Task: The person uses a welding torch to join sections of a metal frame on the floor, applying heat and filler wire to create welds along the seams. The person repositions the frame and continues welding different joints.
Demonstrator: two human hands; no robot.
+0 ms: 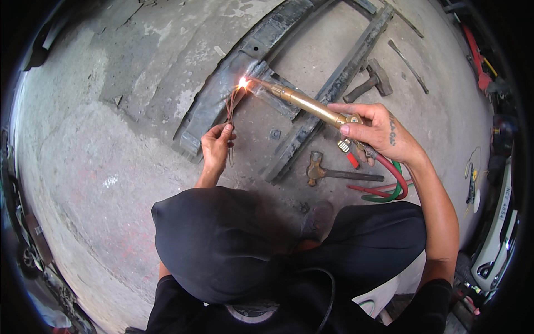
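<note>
My right hand [378, 131] is closed round the valve end of a brass welding torch [308, 104], whose tip points left at the metal frame. A bright flame [243, 83] glows where the tip, the wire ends and the frame meet. In my left hand [217, 146] I pinch a bunch of thin copper-coloured wire [230, 108], its upper ends at the glow. The grey metal frame [214, 97], a long curved beam with a bracket and a crosspiece, lies on the floor under both. Red and green hoses [401, 181] curve down from the torch.
A ball-peen hammer [345, 175] lies near my right knee, and a sledgehammer [371, 82] rests beyond the frame's straight bar [334, 92]. A thin metal rod [409, 65] is farther right. Vehicle parts, among them a white bumper [497, 234], line the right rim.
</note>
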